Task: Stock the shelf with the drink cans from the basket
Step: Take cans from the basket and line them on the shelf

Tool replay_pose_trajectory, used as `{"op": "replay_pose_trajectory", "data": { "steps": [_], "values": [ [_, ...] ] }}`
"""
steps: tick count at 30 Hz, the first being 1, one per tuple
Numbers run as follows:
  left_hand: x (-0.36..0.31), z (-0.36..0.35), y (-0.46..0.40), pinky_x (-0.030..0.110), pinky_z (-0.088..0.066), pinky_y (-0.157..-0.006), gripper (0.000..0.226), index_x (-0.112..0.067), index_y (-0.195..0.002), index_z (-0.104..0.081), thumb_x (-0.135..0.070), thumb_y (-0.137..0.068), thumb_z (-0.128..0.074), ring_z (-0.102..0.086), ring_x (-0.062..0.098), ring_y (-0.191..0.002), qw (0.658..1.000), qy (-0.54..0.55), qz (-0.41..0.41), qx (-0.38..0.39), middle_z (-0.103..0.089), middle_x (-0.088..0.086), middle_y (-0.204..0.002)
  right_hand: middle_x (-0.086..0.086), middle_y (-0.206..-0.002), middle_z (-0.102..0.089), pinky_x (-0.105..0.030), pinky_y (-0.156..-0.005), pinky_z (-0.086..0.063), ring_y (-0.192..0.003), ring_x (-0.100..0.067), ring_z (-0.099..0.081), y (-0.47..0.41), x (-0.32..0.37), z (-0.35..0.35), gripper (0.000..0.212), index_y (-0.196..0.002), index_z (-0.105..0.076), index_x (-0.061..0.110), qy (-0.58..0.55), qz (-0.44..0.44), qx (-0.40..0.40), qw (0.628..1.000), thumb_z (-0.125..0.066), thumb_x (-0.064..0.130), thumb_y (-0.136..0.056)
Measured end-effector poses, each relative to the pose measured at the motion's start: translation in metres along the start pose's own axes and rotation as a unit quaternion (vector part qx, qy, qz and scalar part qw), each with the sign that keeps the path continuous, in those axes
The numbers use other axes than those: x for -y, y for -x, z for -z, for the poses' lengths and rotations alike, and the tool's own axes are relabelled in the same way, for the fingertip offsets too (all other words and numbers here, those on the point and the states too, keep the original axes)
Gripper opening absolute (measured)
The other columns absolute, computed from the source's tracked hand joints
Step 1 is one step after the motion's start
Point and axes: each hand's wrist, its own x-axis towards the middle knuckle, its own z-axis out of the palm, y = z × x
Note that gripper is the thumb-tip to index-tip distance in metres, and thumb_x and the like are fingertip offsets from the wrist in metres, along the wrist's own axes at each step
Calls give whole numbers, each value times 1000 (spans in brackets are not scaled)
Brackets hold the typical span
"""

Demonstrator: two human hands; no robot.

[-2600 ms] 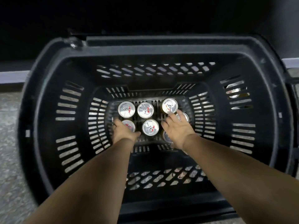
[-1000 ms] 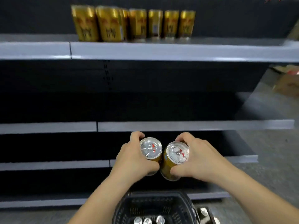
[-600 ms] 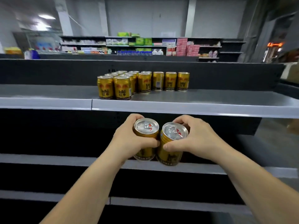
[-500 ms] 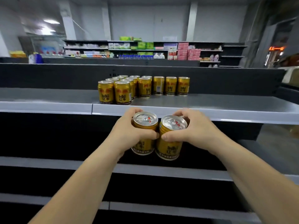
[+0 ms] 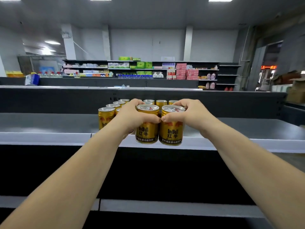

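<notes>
Head view shows my left hand (image 5: 132,118) gripping one gold can (image 5: 146,128) and my right hand (image 5: 189,116) gripping another gold can (image 5: 171,129), side by side at the shelf (image 5: 49,138) front edge, before the cans already stocked (image 5: 107,116).

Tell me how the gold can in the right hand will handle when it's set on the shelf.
The gold can in the right hand looks rigid: no denting under the fingers. It is squat with a flat base, so probably stable upright on the shelf, though it would roll if tipped. Its glossy wall may be slippery.
</notes>
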Motion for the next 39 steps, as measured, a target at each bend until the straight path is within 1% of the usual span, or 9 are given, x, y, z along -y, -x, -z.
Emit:
{"op": "replay_pose_trajectory", "data": {
  "steps": [5, 9, 12, 15, 21, 26, 30, 35, 39],
  "values": [
    [-15, 11, -49, 42, -51, -85, 74, -25, -123, -45, -54, -62, -76, -56, 24, -105, 985, -165, -44, -32, -57, 2, -114, -4, -105, -67, -39, -79, -56, -99, -23, -63, -47, 4, 3, 56, -112, -64, 18, 10, -12, -39, 999, -82, 41, -64],
    [-9, 12, -85, 47, -36, -98, 74, -30, -120, -46, -68, -60, -68, -53, 26, -111, 950, -304, -34, -63, -61, 1, -117, -7, -111, -66, -43, -86, -54, -103, -26, -61, -86, 1, -7, 63, -118, -63, 17, 44, -37, -61, 997, -80, 45, -65],
    [5, 8, -105, 46, -29, -97, 76, -32, -126, -45, -71, -64, -64, -47, 28, -118, 925, -372, -30, -66, -60, 4, -121, -8, -112, -67, -41, -87, -53, -103, -26, -61, -111, -9, -19, 61, -117, -64, 14, 73, -56, -75, 993, -79, 46, -67],
    [17, 7, -123, 45, -31, -92, 84, -32, -132, -45, -76, -62, -62, -38, 30, -123, 898, -434, -27, -73, -54, 7, -128, -9, -116, -66, -35, -81, -51, -102, -25, -60, -133, -22, -30, 62, -119, -63, 12, 107, -74, -81, 988, -78, 47, -70],
    [24, 5, -150, 47, -29, -97, 84, -23, -126, -53, -77, -61, -62, -39, 28, -123, 875, -479, -25, -58, -57, 4, -125, -8, -120, -65, -33, -74, -51, -107, -26, -60, -174, -43, -50, 73, -124, -59, 12, 170, -95, -79, 978, -75, 55, -67],
    [27, 1, -167, 48, -26, -96, 66, -21, -96, -58, -76, -60, -63, -42, 27, -117, 864, -501, -29, -42, -58, 3, -101, -9, -119, -64, -31, -68, -46, -108, -28, -61, -202, -54, -64, 76, -123, -57, 9, 198, -127, -88, 968, -76, 56, -66],
    [32, -3, -176, 48, -27, -97, 64, -21, -91, -54, -75, -60, -65, -43, 29, -118, 868, -495, -24, -31, -60, 6, -111, -11, -115, -65, -31, -65, -43, -104, -28, -62, -217, -61, -71, 72, -118, -58, 5, 189, -148, -106, 965, -77, 52, -68],
    [29, -3, -183, 48, -33, -101, 81, -16, -120, -55, -69, -60, -72, -38, 32, -127, 876, -481, -4, -5, -56, 9, -128, -12, -127, -60, -30, -70, -40, -116, -29, -56, -225, -62, -77, 76, -128, -53, 5, 190, -163, -127, 960, -75, 52, -72],
    [32, -5, -185, 50, -34, -103, 86, -15, -129, -49, -68, -63, -69, -37, 34, -129, 864, -503, -2, 8, -52, 11, -134, -12, -125, -61, -31, -67, -42, -112, -29, -59, -227, -65, -81, 77, -127, -53, 6, 189, -158, -125, 961, -74, 54, -71]
  ]
}}
